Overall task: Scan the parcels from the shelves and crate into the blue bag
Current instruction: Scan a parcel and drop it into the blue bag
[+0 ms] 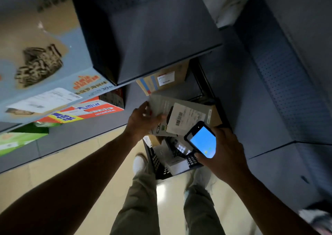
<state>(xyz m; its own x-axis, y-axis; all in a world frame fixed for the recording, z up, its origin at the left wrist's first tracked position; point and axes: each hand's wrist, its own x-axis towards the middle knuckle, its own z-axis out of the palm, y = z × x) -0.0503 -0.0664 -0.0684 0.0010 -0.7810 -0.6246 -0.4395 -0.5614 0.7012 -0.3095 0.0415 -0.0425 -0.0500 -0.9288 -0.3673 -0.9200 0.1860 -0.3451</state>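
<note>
grey-wrapped parcel with a white barcode label sits tilted in the left hand, whose grip is clenched on its left edge, above the black crate on the floor. the right hand grasps a phone, its blue screen lit, just below the label. white boxes lie in the crate. a cardboard parcel rests on the dark shelf behind.
</note>
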